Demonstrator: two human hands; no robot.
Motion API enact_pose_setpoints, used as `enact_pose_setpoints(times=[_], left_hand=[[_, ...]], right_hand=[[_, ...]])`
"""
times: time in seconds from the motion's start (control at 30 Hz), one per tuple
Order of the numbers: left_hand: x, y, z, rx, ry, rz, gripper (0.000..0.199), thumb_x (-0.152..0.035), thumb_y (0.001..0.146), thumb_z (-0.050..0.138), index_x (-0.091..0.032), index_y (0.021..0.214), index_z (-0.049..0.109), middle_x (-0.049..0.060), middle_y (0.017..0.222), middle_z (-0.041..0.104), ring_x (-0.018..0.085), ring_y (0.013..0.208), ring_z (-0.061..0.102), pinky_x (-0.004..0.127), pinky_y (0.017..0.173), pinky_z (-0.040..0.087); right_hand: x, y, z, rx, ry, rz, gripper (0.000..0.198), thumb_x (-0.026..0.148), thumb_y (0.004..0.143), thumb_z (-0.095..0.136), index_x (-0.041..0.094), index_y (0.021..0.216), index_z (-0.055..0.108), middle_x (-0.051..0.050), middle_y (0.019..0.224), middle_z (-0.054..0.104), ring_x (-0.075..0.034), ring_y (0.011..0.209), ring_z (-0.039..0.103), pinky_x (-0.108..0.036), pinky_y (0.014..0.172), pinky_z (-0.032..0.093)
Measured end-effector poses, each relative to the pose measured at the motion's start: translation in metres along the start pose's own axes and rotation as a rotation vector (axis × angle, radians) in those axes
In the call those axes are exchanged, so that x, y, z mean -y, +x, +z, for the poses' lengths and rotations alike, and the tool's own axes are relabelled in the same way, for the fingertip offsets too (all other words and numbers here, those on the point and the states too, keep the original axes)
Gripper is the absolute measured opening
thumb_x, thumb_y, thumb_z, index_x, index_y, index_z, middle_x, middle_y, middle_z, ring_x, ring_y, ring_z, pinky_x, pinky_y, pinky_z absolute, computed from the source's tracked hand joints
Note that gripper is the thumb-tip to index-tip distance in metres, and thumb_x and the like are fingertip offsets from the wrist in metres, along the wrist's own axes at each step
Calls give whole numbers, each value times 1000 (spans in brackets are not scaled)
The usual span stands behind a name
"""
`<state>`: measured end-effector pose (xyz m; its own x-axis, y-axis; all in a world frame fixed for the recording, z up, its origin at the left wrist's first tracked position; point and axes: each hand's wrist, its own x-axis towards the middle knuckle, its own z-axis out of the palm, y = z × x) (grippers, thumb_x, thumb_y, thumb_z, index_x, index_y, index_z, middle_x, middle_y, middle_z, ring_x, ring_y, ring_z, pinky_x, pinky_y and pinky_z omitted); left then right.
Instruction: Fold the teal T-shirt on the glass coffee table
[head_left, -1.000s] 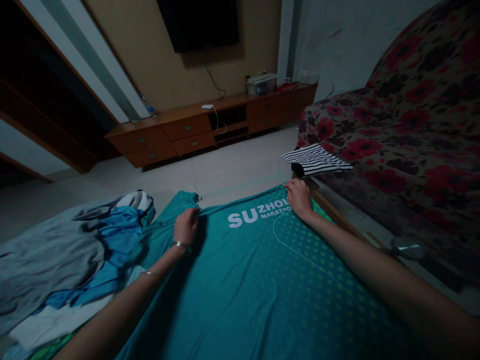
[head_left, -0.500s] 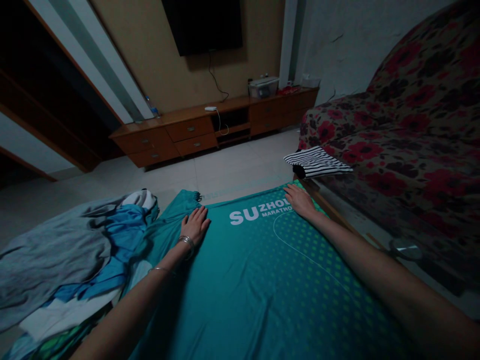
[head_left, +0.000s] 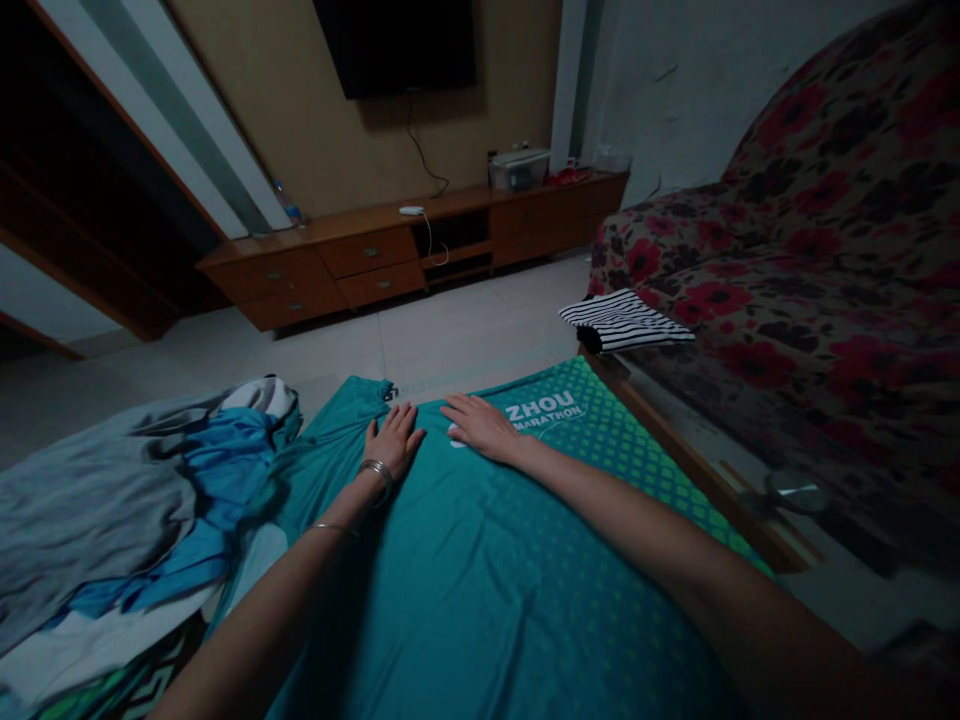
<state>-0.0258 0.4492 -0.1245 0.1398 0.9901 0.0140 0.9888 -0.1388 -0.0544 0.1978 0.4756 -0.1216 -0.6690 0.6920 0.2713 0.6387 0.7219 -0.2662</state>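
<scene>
A teal shirt (head_left: 450, 540) with white lettering and a green dotted pattern lies spread out in front of me, some creases across its middle. My left hand (head_left: 394, 440) rests flat on its upper left part, fingers apart, with bracelets at the wrist. Close beside it, my right hand (head_left: 480, 425) lies palm down on the shirt and covers the first letters of the print. Bunched teal fabric gathers left of my left hand. Neither hand grasps the cloth.
A heap of clothes (head_left: 97, 510) in grey, blue and white lies at the left. A folded striped garment (head_left: 630, 320) sits at the table's far right corner, near a floral sofa (head_left: 720, 290). Beyond the floor stands a wooden TV cabinet (head_left: 300, 280).
My right hand has slid left across the shirt from its upper right corner to beside my left hand. My left hand stays in nearly the same place.
</scene>
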Motion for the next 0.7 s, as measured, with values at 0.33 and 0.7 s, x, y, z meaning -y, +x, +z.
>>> enact_pose_setpoints(times=[0.33, 0.7], left_hand=[[1, -2, 2, -15, 19, -16, 62, -52, 95, 15, -20, 148, 26, 5, 154, 21, 22, 143, 18, 51, 113, 21], [2, -3, 4, -33, -58, -10, 61, -51, 95, 20, -19, 147, 28, 8, 153, 24, 24, 142, 20, 52, 113, 17]], right_hand=[[-95, -36, -13, 25, -93, 267, 51, 37, 95, 36, 11, 138, 44, -12, 145, 39, -22, 136, 32, -39, 113, 24], [-191, -98, -42, -103, -243, 535, 48, 31, 94, 33, 5, 131, 50, -18, 140, 45, -28, 132, 37, -43, 108, 30]])
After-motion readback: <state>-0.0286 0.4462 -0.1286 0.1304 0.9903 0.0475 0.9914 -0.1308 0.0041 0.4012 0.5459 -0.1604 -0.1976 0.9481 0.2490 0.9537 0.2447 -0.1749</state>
